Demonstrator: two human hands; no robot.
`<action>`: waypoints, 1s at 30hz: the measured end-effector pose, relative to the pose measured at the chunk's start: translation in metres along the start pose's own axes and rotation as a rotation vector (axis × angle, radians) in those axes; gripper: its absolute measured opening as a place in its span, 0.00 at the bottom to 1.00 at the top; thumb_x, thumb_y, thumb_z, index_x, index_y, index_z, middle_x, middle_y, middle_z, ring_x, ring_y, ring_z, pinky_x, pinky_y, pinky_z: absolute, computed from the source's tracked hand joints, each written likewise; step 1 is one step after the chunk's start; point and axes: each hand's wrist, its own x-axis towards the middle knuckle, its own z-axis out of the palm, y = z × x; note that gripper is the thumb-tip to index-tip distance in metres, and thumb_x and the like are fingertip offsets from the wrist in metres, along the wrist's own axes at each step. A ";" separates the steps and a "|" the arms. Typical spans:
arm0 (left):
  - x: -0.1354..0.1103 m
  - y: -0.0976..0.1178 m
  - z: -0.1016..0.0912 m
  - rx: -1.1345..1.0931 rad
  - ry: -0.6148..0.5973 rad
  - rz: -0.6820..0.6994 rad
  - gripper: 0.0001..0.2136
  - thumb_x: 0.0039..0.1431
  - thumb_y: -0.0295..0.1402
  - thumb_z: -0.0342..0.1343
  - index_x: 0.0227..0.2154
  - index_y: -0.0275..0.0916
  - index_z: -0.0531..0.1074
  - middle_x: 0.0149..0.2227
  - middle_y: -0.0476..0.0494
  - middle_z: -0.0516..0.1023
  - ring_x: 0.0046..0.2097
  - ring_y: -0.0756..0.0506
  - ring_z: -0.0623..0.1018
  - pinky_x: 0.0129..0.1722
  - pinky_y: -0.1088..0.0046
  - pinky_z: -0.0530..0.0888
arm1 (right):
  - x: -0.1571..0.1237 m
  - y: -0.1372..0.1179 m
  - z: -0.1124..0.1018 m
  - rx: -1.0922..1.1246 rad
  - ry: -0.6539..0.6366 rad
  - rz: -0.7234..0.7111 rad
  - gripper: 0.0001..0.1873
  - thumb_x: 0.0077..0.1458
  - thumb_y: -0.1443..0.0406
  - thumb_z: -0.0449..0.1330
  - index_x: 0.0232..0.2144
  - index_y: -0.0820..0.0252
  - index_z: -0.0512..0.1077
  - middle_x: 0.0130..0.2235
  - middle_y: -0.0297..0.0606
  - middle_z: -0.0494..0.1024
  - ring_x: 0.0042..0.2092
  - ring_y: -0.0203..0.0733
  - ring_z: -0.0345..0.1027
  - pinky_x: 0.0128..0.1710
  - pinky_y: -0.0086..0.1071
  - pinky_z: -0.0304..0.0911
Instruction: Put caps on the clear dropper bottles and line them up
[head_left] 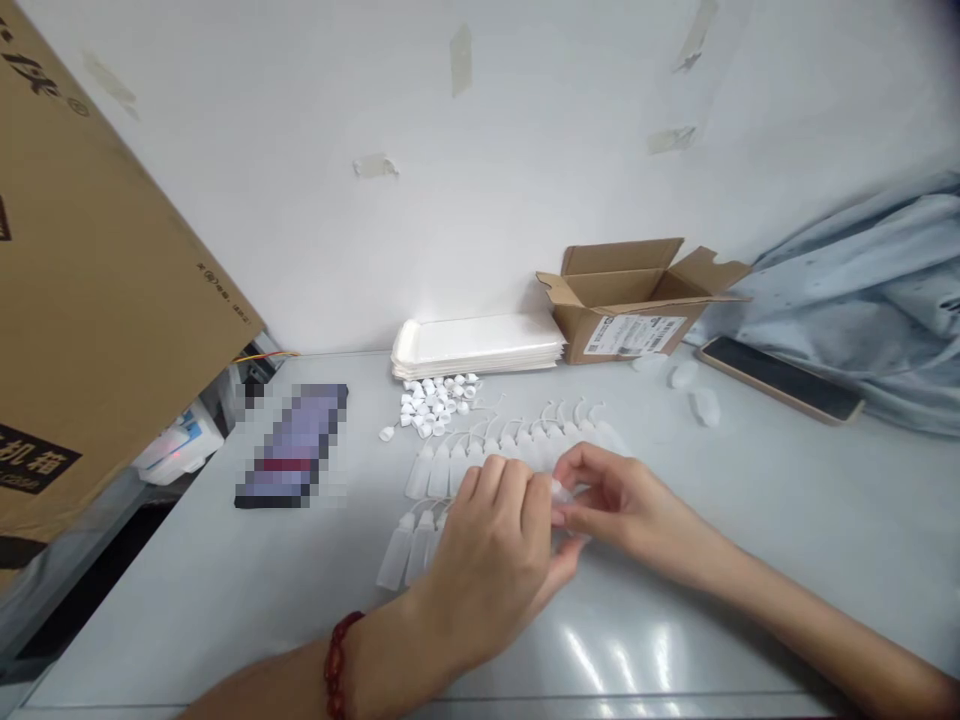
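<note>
A: Grip state?

B: Right hand (630, 505): narrow pinch, thumb and finger on a small translucent piece (560, 493). Left hand (499, 540): fingers curled, right up against that piece, back of hand to camera. Can't tell what it holds; fingertips hidden.

A: Where's the piece exactly?

B: Between the two hands, over the tabletop (750, 620), at the near side of the back row of bottles (424, 470). Fingers cover most of it, so can't call shape or tilt.

A: How to handle it well?

B: My read: thin, soft plastic. Light fingertip pressure; a hard squeeze would likely deform it. Use left to steady, right for fine adjusting. Align both hands before adding force, else it probably skids.

A: Risks nearby?

B: Left hand hides part of the front row of bottles (396, 555). Lift that wrist so it doesn't sweep them. They lie flat, side by side; thin curved strips at the back row's tops could snag a finger. White caps (435, 400) are heaped beyond that row, just in front of a white stack (480, 345). Reach over, not through.
</note>
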 end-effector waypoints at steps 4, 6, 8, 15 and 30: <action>-0.002 0.004 0.002 0.037 -0.029 0.036 0.07 0.54 0.34 0.58 0.30 0.35 0.68 0.28 0.44 0.67 0.31 0.43 0.67 0.27 0.65 0.66 | -0.001 0.001 -0.002 -0.080 -0.029 0.045 0.11 0.50 0.65 0.64 0.30 0.60 0.63 0.25 0.31 0.73 0.26 0.34 0.67 0.23 0.26 0.56; -0.003 0.005 0.001 0.035 -0.058 0.031 0.14 0.52 0.40 0.61 0.32 0.34 0.69 0.29 0.44 0.68 0.32 0.43 0.68 0.27 0.65 0.67 | -0.002 0.000 0.000 -0.039 -0.028 0.044 0.11 0.51 0.63 0.63 0.30 0.59 0.62 0.27 0.33 0.75 0.27 0.36 0.70 0.24 0.27 0.58; -0.003 0.006 0.000 0.049 -0.060 0.024 0.20 0.48 0.44 0.64 0.36 0.32 0.70 0.30 0.43 0.69 0.32 0.43 0.68 0.28 0.64 0.67 | -0.003 -0.001 0.002 -0.008 -0.021 0.045 0.13 0.51 0.62 0.64 0.30 0.58 0.62 0.27 0.33 0.76 0.27 0.36 0.71 0.24 0.27 0.59; -0.007 0.010 0.001 0.112 0.092 0.028 0.16 0.57 0.36 0.58 0.43 0.28 0.70 0.27 0.43 0.71 0.31 0.43 0.70 0.28 0.65 0.66 | -0.004 -0.004 0.003 0.009 0.063 0.029 0.16 0.47 0.58 0.66 0.29 0.57 0.62 0.29 0.32 0.76 0.27 0.36 0.71 0.24 0.28 0.61; -0.013 0.014 0.003 0.024 0.088 0.043 0.13 0.56 0.37 0.59 0.37 0.31 0.72 0.27 0.42 0.72 0.31 0.42 0.71 0.29 0.64 0.65 | -0.005 0.000 -0.008 -0.155 -0.060 0.020 0.13 0.50 0.60 0.65 0.29 0.59 0.65 0.25 0.31 0.71 0.27 0.35 0.65 0.27 0.28 0.59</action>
